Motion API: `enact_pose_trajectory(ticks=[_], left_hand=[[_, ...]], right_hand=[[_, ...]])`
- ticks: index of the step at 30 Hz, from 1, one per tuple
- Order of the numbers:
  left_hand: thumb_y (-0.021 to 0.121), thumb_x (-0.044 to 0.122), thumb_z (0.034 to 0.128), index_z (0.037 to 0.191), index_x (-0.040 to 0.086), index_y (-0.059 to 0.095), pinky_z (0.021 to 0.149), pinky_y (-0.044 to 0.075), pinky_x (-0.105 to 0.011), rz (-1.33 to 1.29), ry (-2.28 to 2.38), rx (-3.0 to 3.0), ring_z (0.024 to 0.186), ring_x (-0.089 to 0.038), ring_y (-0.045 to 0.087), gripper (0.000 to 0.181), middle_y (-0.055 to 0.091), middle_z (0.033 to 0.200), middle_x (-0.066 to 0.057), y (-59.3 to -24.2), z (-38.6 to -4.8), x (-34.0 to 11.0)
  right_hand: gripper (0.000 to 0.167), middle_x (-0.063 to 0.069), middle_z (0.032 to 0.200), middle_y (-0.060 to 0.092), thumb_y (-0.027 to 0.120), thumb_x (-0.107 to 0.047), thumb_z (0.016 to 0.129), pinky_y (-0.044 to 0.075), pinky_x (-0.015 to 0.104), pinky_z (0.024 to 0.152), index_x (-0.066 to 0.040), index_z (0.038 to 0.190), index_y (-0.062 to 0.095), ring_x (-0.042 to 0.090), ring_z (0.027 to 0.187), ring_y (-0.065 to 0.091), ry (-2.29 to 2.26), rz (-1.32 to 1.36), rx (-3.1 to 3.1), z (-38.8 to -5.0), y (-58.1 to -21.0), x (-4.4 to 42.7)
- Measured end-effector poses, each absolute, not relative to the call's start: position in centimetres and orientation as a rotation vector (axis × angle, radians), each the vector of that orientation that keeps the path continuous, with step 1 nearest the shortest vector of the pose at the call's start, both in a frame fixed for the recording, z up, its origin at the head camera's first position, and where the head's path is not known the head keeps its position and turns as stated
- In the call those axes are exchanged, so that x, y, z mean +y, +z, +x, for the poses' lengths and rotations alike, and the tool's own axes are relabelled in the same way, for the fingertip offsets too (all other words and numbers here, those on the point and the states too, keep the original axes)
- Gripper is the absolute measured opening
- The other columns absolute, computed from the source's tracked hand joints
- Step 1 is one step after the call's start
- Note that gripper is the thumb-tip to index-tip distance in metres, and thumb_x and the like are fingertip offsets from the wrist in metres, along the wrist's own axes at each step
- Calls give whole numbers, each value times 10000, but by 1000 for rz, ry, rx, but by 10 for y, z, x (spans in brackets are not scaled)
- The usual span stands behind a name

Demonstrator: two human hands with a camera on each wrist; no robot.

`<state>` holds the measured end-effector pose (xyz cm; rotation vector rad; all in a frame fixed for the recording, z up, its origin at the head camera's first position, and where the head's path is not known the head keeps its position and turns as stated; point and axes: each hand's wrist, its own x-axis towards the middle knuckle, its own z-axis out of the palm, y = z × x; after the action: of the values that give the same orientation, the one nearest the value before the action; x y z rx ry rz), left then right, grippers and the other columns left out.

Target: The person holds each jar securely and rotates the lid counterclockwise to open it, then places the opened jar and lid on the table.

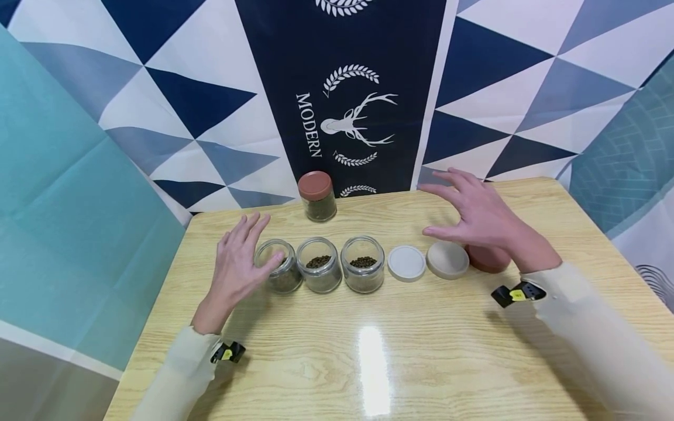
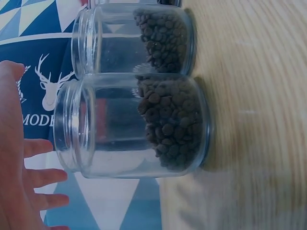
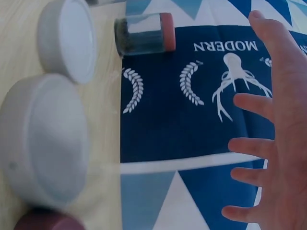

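Note:
Three open glass jars stand in a row: the left one (image 1: 285, 279), the middle one (image 1: 322, 279) and the right one (image 1: 364, 282). Small dark brown pellets (image 2: 170, 122) fill part of the nearest jar in the left wrist view. My left hand (image 1: 234, 266) hovers beside the left jar, fingers spread, holding nothing. To the right lie a white lid (image 1: 406, 264), a thicker pale lid (image 1: 447, 261) and a reddish-brown lid (image 1: 491, 261). Above these lids hangs my right hand (image 1: 476, 213), empty with its fingers apart; in the right wrist view it touches none of them.
A closed jar with a reddish lid (image 1: 318, 196) stands behind the row, near the back edge of the wooden table (image 1: 295, 356). A patterned cloth (image 1: 210, 76) hangs directly behind the table, and a teal panel (image 1: 79, 222) rises at the left.

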<state>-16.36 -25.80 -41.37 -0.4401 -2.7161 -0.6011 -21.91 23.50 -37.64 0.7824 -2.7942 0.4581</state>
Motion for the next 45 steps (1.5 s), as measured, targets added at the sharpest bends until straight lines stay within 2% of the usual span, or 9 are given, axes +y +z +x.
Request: enact_pose_trajectory(ticks=[8, 14, 19, 25, 30, 39, 45], left_hand=[[677, 540, 967, 1691, 120, 510, 1308, 276, -836, -436, -608, -2732, 1687, -507, 370, 853, 479, 1770, -212, -417, -163, -256], [663, 562, 972, 1708, 132, 485, 1320, 263, -827, -421, -617, -2753, 1696, -497, 358, 871, 458, 1785, -205, -418, -163, -257], [655, 572, 982, 1711, 134, 481, 1318, 267, -824, -421, -625, -2756, 1696, -493, 358, 868, 449, 1792, -199, -420, -162, -258], [649, 558, 994, 1712, 128, 475, 1309, 276, -823, -410, -666, -2775, 1698, -494, 349, 854, 420, 1810, -196, -423, -160, -258], [646, 548, 990, 1703, 119, 484, 1302, 288, -817, -412, -691, -2783, 1696, -496, 353, 847, 422, 1806, -204, -426, -159, -257], [665, 518, 980, 1703, 119, 486, 1304, 283, -819, -408, -705, -2775, 1695, -493, 362, 845, 448, 1790, -207, -430, -157, -256], [679, 515, 985, 1706, 122, 484, 1300, 285, -819, -412, -717, -2775, 1696, -492, 364, 844, 454, 1786, -210, -432, -158, -256]], right_hand=[[891, 207, 1792, 432, 850, -590, 881, 411, 857, 1159, -299, 1668, 550, 536, 1680, 329, 379, 880, -2771, -245, -362, 203], [909, 181, 1803, 429, 848, -630, 867, 437, 813, 1164, -316, 1667, 551, 508, 1702, 315, 349, 948, -2726, -267, -355, 180], [907, 157, 1805, 433, 861, -640, 863, 384, 817, 1218, -330, 1659, 556, 479, 1715, 302, 294, 1021, -2686, -283, -350, 162], [879, 166, 1783, 460, 859, -647, 877, 410, 798, 1200, -301, 1635, 580, 472, 1692, 339, 183, 1153, -2587, -299, -347, 141], [842, 143, 1798, 452, 832, -650, 909, 398, 768, 1246, -306, 1636, 584, 470, 1705, 326, 110, 1228, -2568, -311, -345, 125], [854, 121, 1837, 393, 826, -608, 943, 387, 750, 1303, -306, 1684, 530, 455, 1730, 279, 109, 1276, -2659, -323, -333, 96], [877, 104, 1847, 379, 837, -601, 939, 320, 757, 1353, -318, 1701, 507, 434, 1737, 277, 139, 1272, -2730, -328, -323, 73]])
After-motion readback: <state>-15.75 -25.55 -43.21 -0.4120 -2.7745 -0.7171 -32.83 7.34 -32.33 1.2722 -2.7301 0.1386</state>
